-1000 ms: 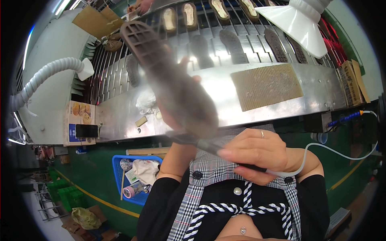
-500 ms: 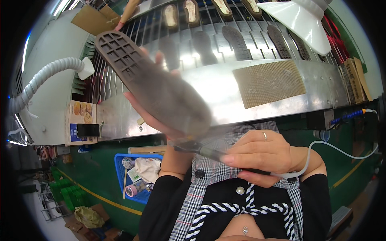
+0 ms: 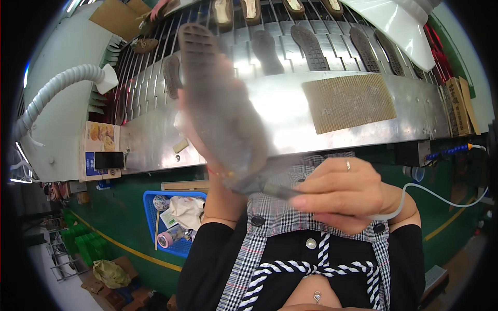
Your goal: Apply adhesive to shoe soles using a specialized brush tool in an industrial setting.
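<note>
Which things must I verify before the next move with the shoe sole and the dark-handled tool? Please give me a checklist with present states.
1. Shoe sole supported by the left hand: ok.
2. Dark-handled tool gripped in the right hand: ok.
3. Tool's head touching the sole: cannot tell; they overlap in a blur.
4. White flexible line not wrapped around the sole: ok; it curves away rightward.
5. Corrugated cardboard sheet flat on the metal bench: ok.
6. Phone apart from the sole: ok; it lies on a printed box.
</note>
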The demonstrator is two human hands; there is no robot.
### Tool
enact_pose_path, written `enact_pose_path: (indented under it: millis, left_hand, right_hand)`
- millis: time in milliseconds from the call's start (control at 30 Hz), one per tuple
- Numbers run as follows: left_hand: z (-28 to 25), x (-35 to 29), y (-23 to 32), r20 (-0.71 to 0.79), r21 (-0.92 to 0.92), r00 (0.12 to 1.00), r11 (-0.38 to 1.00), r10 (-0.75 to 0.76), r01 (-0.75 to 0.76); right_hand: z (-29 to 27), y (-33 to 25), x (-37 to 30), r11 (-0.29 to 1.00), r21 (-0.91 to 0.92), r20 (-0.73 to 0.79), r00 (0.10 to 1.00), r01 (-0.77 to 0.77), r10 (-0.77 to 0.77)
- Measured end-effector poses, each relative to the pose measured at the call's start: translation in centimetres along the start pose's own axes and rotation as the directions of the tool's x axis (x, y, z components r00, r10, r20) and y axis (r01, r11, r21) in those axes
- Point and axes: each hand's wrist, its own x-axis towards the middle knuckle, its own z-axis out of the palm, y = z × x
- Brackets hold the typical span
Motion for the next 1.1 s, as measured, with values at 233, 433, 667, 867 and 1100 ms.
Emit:
enact_pose_path:
  millis: [233,433,667,867,1100]
  left_hand:
    - [0.1,-0.9,-0.6,-0.177,0.058,0.975,0.988,-0.13,0.143]
    - [1.5,-1.2,-1.8,-0.313,-0.096,0.926,0.977,-0.212,0.192]
    - [2.6,-1.5,-2.9,-0.376,0.339,0.919,0.905,-0.119,0.256]
    - [3.7,-1.3,-2.2,-0.342,-0.291,0.847,0.903,-0.406,0.315]
    - [3.8,-1.4,-1.3,-0.473,-0.21,0.774,0.907,-0.421,0.366]
  right_hand:
    - [-1.1,0.4,-0.2,0.996,0.077,0.118,0.992,-0.045,0.036]
    - [-2.7,1.0,0.5,0.993,0.034,0.167,0.98,-0.114,0.107]
    - [-4.2,2.5,0.7,0.997,-0.024,0.182,0.98,-0.079,0.083]
    - [-5.2,2.8,0.8,0.99,-0.031,0.153,0.978,-0.137,0.14]
    - [-6.7,3.0,0.6,0.989,-0.05,0.158,0.976,-0.14,0.146]
